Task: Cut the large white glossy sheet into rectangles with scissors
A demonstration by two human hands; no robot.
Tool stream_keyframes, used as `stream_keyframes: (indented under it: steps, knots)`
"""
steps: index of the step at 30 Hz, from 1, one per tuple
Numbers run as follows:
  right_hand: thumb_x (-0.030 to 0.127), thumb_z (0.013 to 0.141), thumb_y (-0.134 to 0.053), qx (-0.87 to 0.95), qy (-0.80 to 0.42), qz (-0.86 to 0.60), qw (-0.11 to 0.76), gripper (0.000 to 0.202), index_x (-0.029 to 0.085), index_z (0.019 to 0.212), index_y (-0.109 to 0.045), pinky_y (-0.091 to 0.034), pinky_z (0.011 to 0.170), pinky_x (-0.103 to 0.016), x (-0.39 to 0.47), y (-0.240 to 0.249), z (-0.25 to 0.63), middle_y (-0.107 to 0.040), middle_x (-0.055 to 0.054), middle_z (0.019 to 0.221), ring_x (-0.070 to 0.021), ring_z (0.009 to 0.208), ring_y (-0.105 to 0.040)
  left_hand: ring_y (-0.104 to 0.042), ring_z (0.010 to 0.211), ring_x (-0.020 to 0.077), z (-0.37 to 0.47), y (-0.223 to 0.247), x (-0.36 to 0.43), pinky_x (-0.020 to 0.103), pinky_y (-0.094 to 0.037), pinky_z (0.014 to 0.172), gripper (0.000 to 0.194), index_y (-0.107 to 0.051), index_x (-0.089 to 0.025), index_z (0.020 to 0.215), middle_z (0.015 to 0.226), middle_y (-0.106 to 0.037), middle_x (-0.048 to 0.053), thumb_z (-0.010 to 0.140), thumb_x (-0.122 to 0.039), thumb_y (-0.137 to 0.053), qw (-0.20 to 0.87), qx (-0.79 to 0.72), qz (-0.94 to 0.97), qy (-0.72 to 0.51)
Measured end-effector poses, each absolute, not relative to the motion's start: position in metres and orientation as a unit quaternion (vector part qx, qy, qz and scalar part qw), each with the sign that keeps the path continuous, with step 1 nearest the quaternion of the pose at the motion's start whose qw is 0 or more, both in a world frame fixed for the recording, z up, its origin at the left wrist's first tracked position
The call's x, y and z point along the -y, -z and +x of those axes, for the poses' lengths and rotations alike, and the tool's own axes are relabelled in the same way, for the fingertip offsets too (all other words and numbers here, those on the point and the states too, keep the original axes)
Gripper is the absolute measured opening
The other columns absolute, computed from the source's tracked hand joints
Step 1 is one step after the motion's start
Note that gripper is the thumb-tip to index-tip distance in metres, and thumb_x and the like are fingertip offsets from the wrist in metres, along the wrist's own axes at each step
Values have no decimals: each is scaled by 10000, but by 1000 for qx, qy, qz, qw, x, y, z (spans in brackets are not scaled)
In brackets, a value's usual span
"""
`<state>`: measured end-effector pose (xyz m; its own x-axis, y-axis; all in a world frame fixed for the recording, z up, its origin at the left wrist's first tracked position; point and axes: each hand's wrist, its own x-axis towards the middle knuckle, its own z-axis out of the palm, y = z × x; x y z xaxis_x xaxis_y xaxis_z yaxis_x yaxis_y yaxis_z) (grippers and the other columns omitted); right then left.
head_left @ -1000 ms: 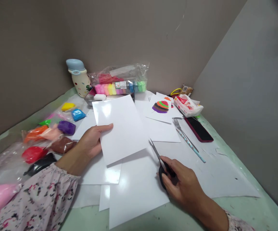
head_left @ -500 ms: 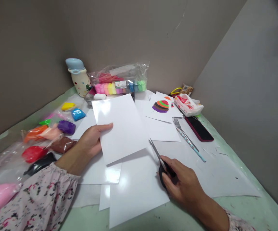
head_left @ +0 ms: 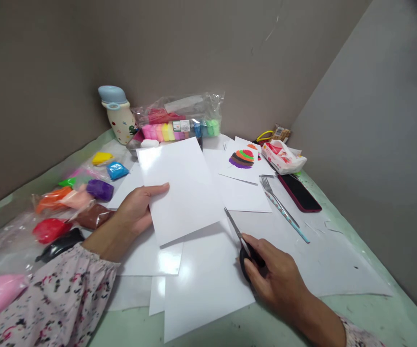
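My left hand [head_left: 138, 209] grips a white sheet of paper [head_left: 183, 193] by its left edge, thumb on top and the other fingers underneath. The sheet is raised and tilted above other white sheets [head_left: 204, 289] on the table. In my right hand [head_left: 273, 270] is a pair of scissors [head_left: 242, 246] with black handles. Their blades are together or nearly so, and point up and away beside the sheet's lower right corner.
Bagged coloured clay [head_left: 100, 190] lies at left. Behind stand a bottle [head_left: 120, 115] and a clear bag of clay [head_left: 179, 127]. To the right are a coloured drawing [head_left: 241, 159], a fork [head_left: 279, 200], a phone [head_left: 300, 193] and a tissue pack [head_left: 283, 156].
Almost nothing differs. The raised sheet's top edge has shifted very slightly upward; both hands keep their holds.
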<state>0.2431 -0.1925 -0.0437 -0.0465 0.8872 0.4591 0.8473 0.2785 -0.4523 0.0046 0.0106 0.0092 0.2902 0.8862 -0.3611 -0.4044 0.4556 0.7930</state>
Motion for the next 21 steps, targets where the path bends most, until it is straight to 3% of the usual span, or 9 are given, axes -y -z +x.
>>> stream_keyframes:
  steps: [8, 21]
  knots:
    - [201, 887, -548, 719, -39, -605, 341, 383, 188, 1271, -551, -500, 577, -268, 192, 42, 242, -631, -11, 778, -154, 615, -598, -768, 876, 313, 4, -12, -9, 424, -645, 824, 335, -717, -107, 1067, 963, -790, 155, 754, 0, -664, 746, -408, 301, -432]
    - [206, 890, -553, 712, -55, -611, 342, 383, 201, 1273, -554, -500, 588, -271, 193, 42, 242, -626, -9, 778, -156, 631, -599, -754, 946, 332, 3, -11, -9, 436, -636, 863, 351, -702, -92, 1089, 1004, -781, 176, 750, -4, -681, 753, -401, 312, -419]
